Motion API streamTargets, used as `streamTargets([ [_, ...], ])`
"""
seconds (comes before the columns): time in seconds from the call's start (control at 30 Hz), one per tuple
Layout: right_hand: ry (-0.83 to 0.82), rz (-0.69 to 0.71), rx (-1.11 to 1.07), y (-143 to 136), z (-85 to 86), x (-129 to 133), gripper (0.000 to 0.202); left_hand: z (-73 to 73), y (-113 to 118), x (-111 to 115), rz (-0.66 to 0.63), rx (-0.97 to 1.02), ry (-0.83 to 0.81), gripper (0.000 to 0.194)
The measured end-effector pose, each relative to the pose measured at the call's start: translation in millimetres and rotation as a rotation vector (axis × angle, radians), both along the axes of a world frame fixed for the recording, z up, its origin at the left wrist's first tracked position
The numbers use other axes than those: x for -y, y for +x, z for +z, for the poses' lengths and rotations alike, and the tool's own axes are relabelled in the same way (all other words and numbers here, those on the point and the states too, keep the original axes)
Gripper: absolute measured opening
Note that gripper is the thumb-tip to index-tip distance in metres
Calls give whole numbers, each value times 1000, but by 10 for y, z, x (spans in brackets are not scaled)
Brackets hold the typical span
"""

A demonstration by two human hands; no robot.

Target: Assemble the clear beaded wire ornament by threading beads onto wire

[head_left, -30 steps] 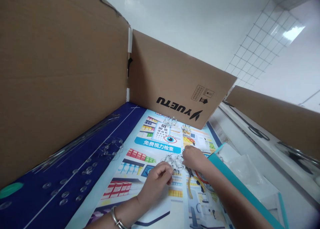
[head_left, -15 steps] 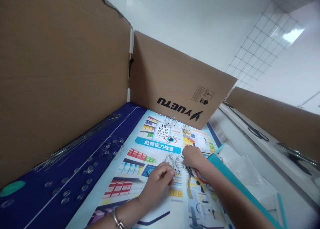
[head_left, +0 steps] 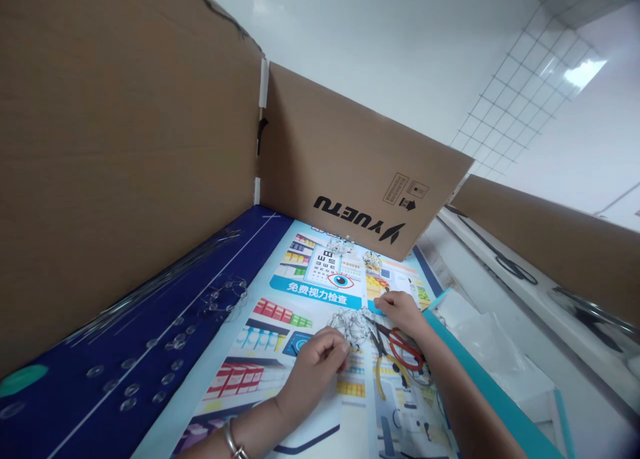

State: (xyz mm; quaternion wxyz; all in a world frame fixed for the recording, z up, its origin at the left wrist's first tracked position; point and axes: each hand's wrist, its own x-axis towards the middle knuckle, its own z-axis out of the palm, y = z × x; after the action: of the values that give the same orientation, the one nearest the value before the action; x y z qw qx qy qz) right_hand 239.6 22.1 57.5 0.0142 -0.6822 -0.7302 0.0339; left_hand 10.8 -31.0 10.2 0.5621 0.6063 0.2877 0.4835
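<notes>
My left hand (head_left: 323, 355) is closed in a pinch at the near side of a tangle of thin wire with small clear beads (head_left: 350, 325). What its fingertips hold is too small to make out. My right hand (head_left: 399, 312), fingers curled together, is just beyond and right of that tangle; anything in its pinch is hidden. Below it lie yellow-handled pliers (head_left: 385, 365) and a red-handled tool (head_left: 407, 352), their dark jaws pointing toward the wire. More beaded clusters, one clear (head_left: 341, 247) and one yellowish (head_left: 373, 262), rest farther back by the cardboard.
Loose clear round beads (head_left: 177, 342) and a looped clear strand (head_left: 225, 295) lie on the dark blue strip at left. Thin wires (head_left: 165, 279) run along the left cardboard wall (head_left: 125, 145). A back cardboard panel (head_left: 350, 152) and a teal-edged tray with plastic (head_left: 490, 339) border the printed sheet.
My right hand has moved right and slightly toward me, away from the wire tangle, uncovering more of the red-handled tool. My left hand has stayed in place.
</notes>
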Motion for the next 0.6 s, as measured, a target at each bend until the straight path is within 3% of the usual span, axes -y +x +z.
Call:
streamTargets([
  [0.27, 87, 9, -162, -33, -64, 272, 19, -23, -6, -12, -14, -21, 3, 32],
  [0.43, 65, 67, -125, -195, -11, 319, 21, -37, 6, -17, -4, -26, 1, 32],
  [0.6, 49, 71, -25, -356, -72, 394, 26, -58, 19, 10, 12, -25, -19, 30],
])
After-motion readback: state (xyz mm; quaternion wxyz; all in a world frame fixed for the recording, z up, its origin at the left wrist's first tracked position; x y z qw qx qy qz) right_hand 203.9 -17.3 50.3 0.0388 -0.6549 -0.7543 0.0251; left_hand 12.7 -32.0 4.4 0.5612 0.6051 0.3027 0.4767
